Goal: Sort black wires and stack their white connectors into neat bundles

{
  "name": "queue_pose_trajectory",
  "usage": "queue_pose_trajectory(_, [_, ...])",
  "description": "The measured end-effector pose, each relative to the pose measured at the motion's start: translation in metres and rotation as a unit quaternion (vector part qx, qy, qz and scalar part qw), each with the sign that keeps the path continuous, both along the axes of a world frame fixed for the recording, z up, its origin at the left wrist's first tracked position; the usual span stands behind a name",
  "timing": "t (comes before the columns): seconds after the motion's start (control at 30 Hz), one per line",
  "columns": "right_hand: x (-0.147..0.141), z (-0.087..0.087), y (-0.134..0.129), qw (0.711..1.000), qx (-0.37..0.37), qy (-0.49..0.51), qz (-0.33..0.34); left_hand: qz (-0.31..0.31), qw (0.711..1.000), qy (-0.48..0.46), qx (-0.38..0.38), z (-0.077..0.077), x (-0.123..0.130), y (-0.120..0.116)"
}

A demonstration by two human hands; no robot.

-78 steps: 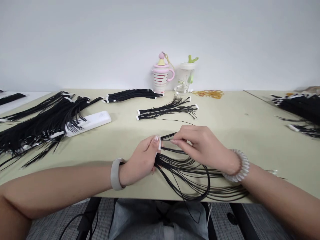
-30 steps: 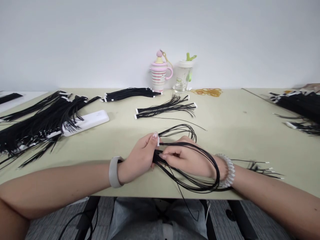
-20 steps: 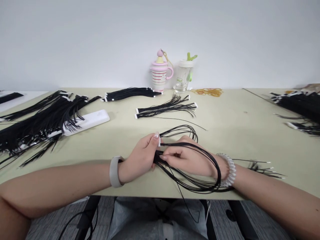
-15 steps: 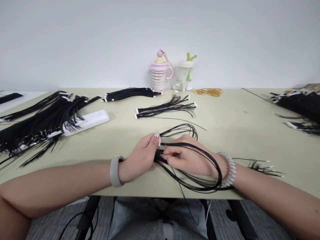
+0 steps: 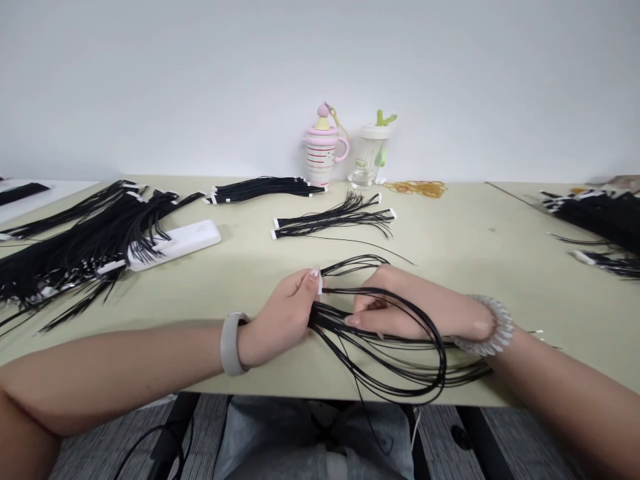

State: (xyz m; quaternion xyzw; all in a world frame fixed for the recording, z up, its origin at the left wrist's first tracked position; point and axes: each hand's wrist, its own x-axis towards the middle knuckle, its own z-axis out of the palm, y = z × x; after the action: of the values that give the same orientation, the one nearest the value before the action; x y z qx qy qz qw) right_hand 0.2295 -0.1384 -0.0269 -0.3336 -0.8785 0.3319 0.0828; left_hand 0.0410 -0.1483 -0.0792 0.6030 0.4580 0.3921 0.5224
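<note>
A bundle of thin black cables (image 5: pixel 400 390) loops over the front of the table. My left hand (image 5: pixel 285 317) grips the bundle, its thumb pressed on a white connector (image 5: pixel 321 283) from which several cables come out. To the right, my right hand (image 5: pixel 400 303) has its fingers curled and pinched together among the looped cables, closed on part of the black cables. Its fingertips are partly hidden, so the exact strands between them cannot be made out. One loose cable hangs over the table's front edge.
Black cable piles lie at left (image 5: pixel 75 247) and right (image 5: pixel 600 217), smaller bundles (image 5: pixel 335 217) behind my hands. A white device (image 5: pixel 193 240) lies at left. Along the wall stand a pink-lidded mug (image 5: pixel 321 153) and a clear cup (image 5: pixel 369 160), beside yellow rubber bands (image 5: pixel 420 189).
My right hand has moved to the right, away from my left hand, along the cables. The upper loop has flattened. My left hand has kept its hold.
</note>
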Motion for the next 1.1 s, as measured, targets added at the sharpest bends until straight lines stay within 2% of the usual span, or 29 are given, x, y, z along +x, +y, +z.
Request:
queue_pose_trajectory(0.17, [-0.006,0.004,-0.004,0.999,0.027,0.019,-0.010,0.003,0.999,-0.004,-0.041,0.002,0.001,-0.001])
queue_pose_trajectory(0.3, [0.003,0.014,0.000,0.998,0.060,-0.021,-0.006,0.004,1.000,-0.002,-0.025,0.001,-0.001,-0.001])
queue_pose_trajectory(0.33, [0.007,0.016,0.003,0.996,0.074,-0.043,-0.030,0.004,1.000,-0.001,-0.015,0.001,-0.001,0.000])
queue_pose_trajectory(0.4, [0.018,0.018,0.013,0.982,0.124,-0.053,-0.131,0.002,1.000,0.004,-0.003,-0.001,-0.001,0.001])
queue_pose_trajectory(0.47, [0.029,0.018,0.025,0.941,0.187,0.026,-0.280,-0.002,1.000,0.005,-0.004,-0.003,-0.001,0.003])
queue_pose_trajectory(0.53, [0.041,0.018,0.038,0.864,0.235,0.196,-0.399,0.000,1.000,-0.002,-0.009,-0.004,-0.001,0.003])
queue_pose_trajectory(0.57, [0.045,0.019,0.043,0.823,0.239,0.295,-0.422,0.003,1.000,-0.007,-0.012,-0.004,-0.001,0.003])
queue_pose_trajectory(0.63, [0.053,0.023,0.051,0.755,0.203,0.467,-0.413,0.007,1.000,-0.016,-0.018,-0.003,0.000,0.003])
queue_pose_trajectory(0.7, [0.055,0.027,0.053,0.718,0.151,0.557,-0.391,0.006,1.000,-0.019,-0.019,-0.002,0.000,0.002])
queue_pose_trajectory(0.77, [0.051,0.029,0.048,0.706,0.146,0.566,-0.400,0.005,1.000,-0.022,-0.016,-0.001,0.000,0.001])
queue_pose_trajectory(0.8, [0.047,0.028,0.043,0.713,0.164,0.551,-0.401,0.003,1.000,-0.024,-0.015,-0.001,0.000,0.001])
queue_pose_trajectory(0.83, [0.041,0.026,0.038,0.732,0.184,0.526,-0.392,0.005,1.000,-0.026,-0.014,-0.001,0.000,0.000])
queue_pose_trajectory(0.87, [0.034,0.023,0.032,0.762,0.200,0.491,-0.372,0.006,0.999,-0.028,-0.017,-0.001,0.000,0.000])
queue_pose_trajectory(0.97, [0.014,0.011,0.015,0.896,0.189,0.310,-0.255,0.012,0.999,-0.032,-0.031,-0.001,0.001,0.000])
queue_pose_trajectory(1.0, [0.008,0.008,0.011,0.924,0.193,0.247,-0.219,0.014,0.999,-0.032,-0.036,-0.001,0.001,0.000])
queue_pose_trajectory(1.03, [0.004,0.005,0.008,0.940,0.207,0.195,-0.191,0.015,0.999,-0.031,-0.040,-0.001,0.001,0.000])
queue_pose_trajectory(1.1, [-0.001,0.001,0.004,0.947,0.249,0.134,-0.153,0.017,0.999,-0.023,-0.043,0.000,0.000,-0.001])
